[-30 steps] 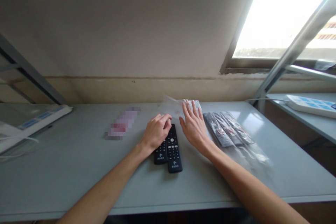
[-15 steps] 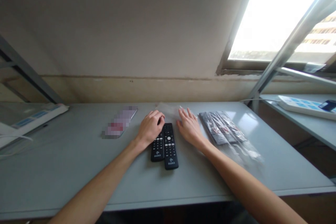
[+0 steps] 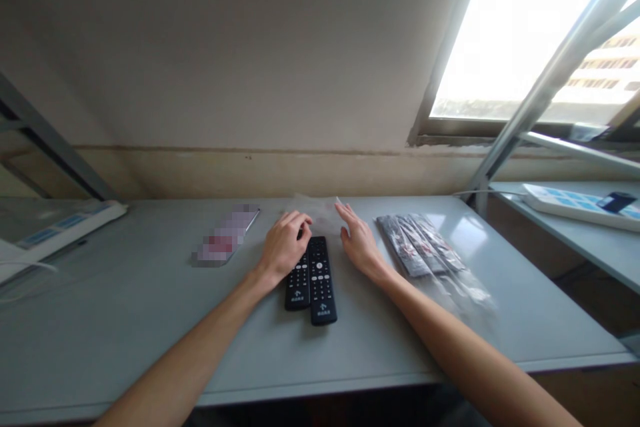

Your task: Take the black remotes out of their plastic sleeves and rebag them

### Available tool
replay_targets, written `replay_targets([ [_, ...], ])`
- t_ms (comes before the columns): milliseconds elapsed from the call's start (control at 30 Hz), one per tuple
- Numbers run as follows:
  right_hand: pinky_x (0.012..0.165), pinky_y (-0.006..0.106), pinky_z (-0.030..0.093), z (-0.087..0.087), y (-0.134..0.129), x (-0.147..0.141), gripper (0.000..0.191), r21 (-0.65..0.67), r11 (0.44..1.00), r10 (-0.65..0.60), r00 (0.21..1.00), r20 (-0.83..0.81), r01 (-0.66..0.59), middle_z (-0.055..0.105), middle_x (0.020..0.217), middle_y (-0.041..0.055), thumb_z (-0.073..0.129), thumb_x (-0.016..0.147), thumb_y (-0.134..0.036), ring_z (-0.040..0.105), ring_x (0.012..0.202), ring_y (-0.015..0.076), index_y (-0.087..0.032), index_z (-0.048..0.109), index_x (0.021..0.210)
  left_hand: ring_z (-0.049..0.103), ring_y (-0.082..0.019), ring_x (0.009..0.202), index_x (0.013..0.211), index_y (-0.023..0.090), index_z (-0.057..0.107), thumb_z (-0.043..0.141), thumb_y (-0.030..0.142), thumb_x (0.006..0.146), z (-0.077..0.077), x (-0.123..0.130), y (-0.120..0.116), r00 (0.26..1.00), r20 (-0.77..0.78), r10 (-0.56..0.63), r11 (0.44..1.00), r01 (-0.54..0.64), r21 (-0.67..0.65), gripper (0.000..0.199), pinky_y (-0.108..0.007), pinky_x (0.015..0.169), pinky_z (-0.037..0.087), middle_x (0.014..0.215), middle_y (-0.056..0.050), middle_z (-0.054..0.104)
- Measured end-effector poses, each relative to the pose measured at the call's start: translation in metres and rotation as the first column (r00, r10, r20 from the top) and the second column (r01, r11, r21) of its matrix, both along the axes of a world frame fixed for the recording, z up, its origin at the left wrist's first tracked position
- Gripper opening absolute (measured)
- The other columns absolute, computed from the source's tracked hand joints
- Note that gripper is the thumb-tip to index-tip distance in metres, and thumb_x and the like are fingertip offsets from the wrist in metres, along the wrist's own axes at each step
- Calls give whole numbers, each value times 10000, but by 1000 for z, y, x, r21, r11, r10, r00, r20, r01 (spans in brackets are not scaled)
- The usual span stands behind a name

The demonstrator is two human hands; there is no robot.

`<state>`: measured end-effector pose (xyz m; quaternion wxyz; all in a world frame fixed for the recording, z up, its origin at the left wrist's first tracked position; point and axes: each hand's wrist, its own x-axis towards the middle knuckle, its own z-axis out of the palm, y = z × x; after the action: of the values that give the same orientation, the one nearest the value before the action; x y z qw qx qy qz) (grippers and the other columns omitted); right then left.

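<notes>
Two black remote controls lie side by side on the grey desk. My left hand (image 3: 285, 243) is curled over the far end of the left remote control (image 3: 299, 287), hiding its upper buttons. The right remote control (image 3: 323, 287) lies slightly closer to me, with its whole button face showing. My right hand (image 3: 359, 240) is open to the right of the remotes, fingers stretched forward and thumb apart, palm turned inward. Behind and between both hands is a thin clear plastic bag (image 3: 320, 210); whether the right fingertips touch it, I cannot tell.
Dark packets in clear plastic (image 3: 423, 247) lie right of my right hand. A pixelated flat object (image 3: 227, 237) lies to the left. White power strips (image 3: 65, 233) stand on the far left and on the right-hand desk. Metal frame posts (image 3: 520, 113) rise at both sides before the wall.
My right hand has turned from nearly palm-down to more edge-on, its fingers drawing together. The left hand keeps its place on the remote control. The view has shifted slightly.
</notes>
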<state>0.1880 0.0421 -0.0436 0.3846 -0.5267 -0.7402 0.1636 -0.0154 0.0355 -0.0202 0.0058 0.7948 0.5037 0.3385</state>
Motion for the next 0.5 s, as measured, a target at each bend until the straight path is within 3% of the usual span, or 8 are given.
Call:
replay_targets([
  [133,1266,459,342,10,-4,0,726,217,973,-12,964,-264,72,484,1610,52,450,896,-33,423,1519,213,-227,457,1595,643,-263,986,903,205,705,466,252,1027,4,-1,-1,998,53,-17,999,15,40,273,-405,917,504,955,-67,747],
  [233,1243,485,385,16,-9,-2,685,272,959,23,934,-356,80,531,1574,43,479,923,-66,499,1469,226,-267,486,1577,654,-276,1129,1095,174,742,434,373,1065,7,0,-4,984,160,-82,997,83,-2,368,-442,1031,487,1119,-98,767],
  [367,1250,525,372,12,-14,-9,744,308,947,170,960,-224,-96,505,1598,24,461,918,-19,448,1505,226,-320,442,1598,556,-294,1392,1408,154,625,446,521,1055,10,3,-8,922,353,-160,977,200,-80,540,-478,1195,395,1459,-139,639],
  [500,1230,534,401,6,-19,-18,790,315,888,347,938,18,-335,394,1673,39,447,891,28,373,1548,253,-341,454,1589,598,-303,1363,1446,168,600,551,523,1008,10,4,-8,861,483,-161,969,231,-90,567,-460,1177,439,1461,-141,641],
])
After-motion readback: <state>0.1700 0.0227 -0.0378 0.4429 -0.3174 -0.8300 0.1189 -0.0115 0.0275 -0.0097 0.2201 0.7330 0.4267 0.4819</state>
